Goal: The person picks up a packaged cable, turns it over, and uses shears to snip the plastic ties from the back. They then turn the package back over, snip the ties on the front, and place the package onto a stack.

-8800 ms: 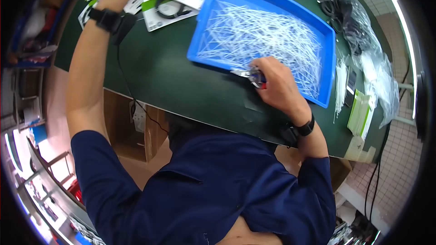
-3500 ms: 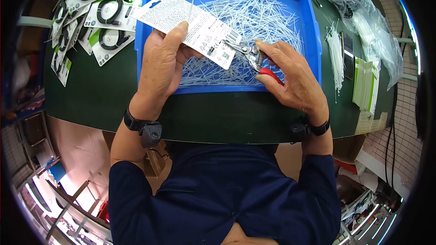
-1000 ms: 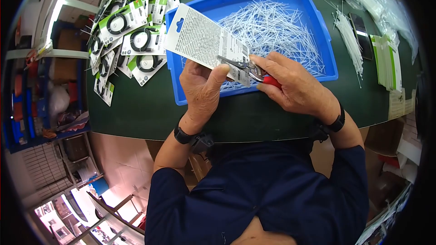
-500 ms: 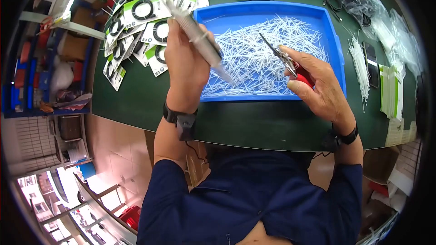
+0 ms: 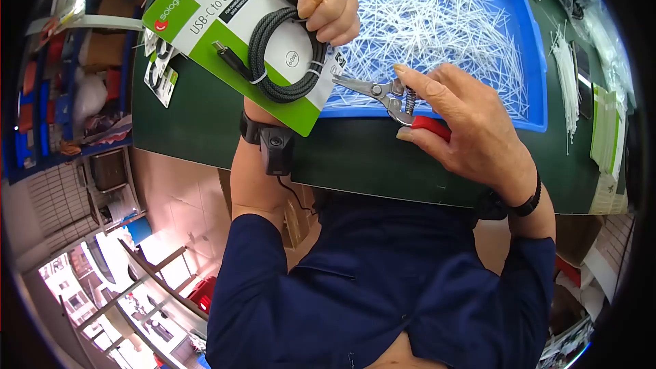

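My left hand [image 5: 328,8] grips the right edge of a green and white cable card [image 5: 198,24], its printed front turned up toward me. A coiled black braided USB-C cable [image 5: 258,55] is fastened to the card with white ties. In my right hand [image 5: 471,119] are small pruning snips [image 5: 383,92] with red handles, their tips pointing left close to the card's right edge. Behind both hands, a blue tray [image 5: 540,61] holds a heap of white cable ties [image 5: 437,34].
More packaged cable cards [image 5: 161,78] lie at the left behind the held one. To the right are a bundle of white ties [image 5: 564,78], a dark phone [image 5: 583,78], a stack of green-edged cards [image 5: 606,130] and plastic bags [image 5: 581,7]. The green table's [image 5: 383,164] front edge runs before my body.
My left hand has turned the card over from a blurred edge-on position, so its front now shows. My right hand has brought the snips lower and pointed them left toward the card.
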Demonstrator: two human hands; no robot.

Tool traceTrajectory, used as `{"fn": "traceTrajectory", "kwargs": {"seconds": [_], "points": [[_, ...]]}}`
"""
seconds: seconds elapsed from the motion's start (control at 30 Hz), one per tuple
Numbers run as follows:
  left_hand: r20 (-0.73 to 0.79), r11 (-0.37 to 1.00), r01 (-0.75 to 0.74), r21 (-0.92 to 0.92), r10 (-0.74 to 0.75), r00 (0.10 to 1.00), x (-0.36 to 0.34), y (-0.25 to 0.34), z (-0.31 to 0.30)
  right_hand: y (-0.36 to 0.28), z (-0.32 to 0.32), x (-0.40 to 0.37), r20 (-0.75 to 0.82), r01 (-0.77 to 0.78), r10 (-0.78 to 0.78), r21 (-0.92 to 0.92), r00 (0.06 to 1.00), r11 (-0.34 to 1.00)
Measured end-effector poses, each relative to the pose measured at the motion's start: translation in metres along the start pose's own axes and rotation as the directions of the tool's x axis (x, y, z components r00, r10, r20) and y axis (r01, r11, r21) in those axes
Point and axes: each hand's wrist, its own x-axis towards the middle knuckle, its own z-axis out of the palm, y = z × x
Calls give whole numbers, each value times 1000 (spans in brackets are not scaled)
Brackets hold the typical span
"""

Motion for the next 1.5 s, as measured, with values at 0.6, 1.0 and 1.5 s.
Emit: {"fn": "traceTrajectory", "kwargs": {"seconds": [0.6, 1.0, 1.5], "points": [[-53, 985, -64, 158, 73, 996, -7, -15, 4, 13, 9, 2, -55, 57, -65, -124, 996, 991], [-236, 956, -265, -127, 230, 944, -18, -35, 5, 22, 17, 8, -183, 53, -50, 8, 982, 999], [-374, 914, -295, -279, 180, 910, -19, -99, 40, 18, 35, 17, -270, 38, 87, 424, 959, 905]]}}
